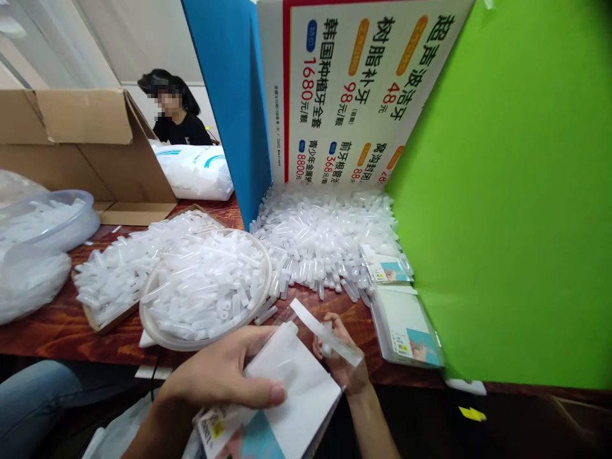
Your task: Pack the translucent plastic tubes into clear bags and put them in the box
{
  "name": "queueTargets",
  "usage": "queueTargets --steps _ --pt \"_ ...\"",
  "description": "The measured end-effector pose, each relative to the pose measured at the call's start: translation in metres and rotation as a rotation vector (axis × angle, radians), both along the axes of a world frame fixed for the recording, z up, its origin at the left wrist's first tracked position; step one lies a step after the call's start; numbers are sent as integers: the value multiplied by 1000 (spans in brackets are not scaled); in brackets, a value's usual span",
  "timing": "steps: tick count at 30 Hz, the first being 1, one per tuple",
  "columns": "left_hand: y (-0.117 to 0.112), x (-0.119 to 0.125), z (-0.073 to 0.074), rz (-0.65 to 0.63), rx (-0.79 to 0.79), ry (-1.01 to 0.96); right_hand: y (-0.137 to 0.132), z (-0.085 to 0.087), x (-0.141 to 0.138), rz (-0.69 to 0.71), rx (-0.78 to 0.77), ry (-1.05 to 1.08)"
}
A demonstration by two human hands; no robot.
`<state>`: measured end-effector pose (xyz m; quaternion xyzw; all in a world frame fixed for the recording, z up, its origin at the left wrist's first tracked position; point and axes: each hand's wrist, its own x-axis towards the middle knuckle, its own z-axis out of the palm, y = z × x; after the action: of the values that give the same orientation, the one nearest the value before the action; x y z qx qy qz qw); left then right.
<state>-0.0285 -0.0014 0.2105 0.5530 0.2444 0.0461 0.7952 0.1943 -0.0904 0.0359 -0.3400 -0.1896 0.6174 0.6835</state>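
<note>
My left hand [224,370] grips a clear plastic bag [306,382] with a white printed card inside, the thumb lying across its front. The card has a teal picture and a yellow label near its bottom. A pale strip [325,331], which looks like the bag's flap, sticks up at the bag's top right. Behind that strip, my right hand [347,360] has its fingers curled around a small white plastic piece [326,347], partly hidden. Just beyond my hands, a round tub [143,306] is heaped with small white plastic tubes [205,287].
More tubes lie piled [320,236] against a white price board [363,83], between blue [229,95] and green [507,191] panels. Bagged cards [406,325] lie at right. A cardboard tray [90,315], another tub [90,217] and a carton [81,127] stand left. A person [176,121] sits behind.
</note>
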Motion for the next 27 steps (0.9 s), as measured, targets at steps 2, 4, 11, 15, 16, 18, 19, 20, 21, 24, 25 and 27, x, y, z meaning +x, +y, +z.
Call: queueTargets --steps 2,4,11,15,16,18,19,20,21,24,25,27 --pt "8 4 -9 -62 -91 56 -6 10 2 49 35 -24" --pt "15 5 -19 -119 -139 106 -11 19 5 141 65 -86" --pt "23 1 -39 -221 -220 219 -21 47 15 547 248 -525" --pt "22 1 -47 -235 -222 216 -18 63 17 592 354 -674" --pt "21 1 -50 -235 -226 211 -17 66 15 616 373 -697" --pt "19 3 -54 -236 -241 204 -15 73 11 687 396 -708" --pt "18 4 -56 -239 -249 200 -15 76 8 729 401 -708" --pt "17 6 -58 -244 -254 197 -15 79 7 768 401 -713" --pt "17 6 -59 -244 -256 196 -16 81 6 792 397 -724" --pt "15 5 -62 -198 -244 197 -21 82 13 696 301 -832" --pt "15 3 -62 -171 -244 193 -24 79 18 603 232 -868" --pt "13 -1 -65 -109 -248 164 -30 71 30 375 82 -871"
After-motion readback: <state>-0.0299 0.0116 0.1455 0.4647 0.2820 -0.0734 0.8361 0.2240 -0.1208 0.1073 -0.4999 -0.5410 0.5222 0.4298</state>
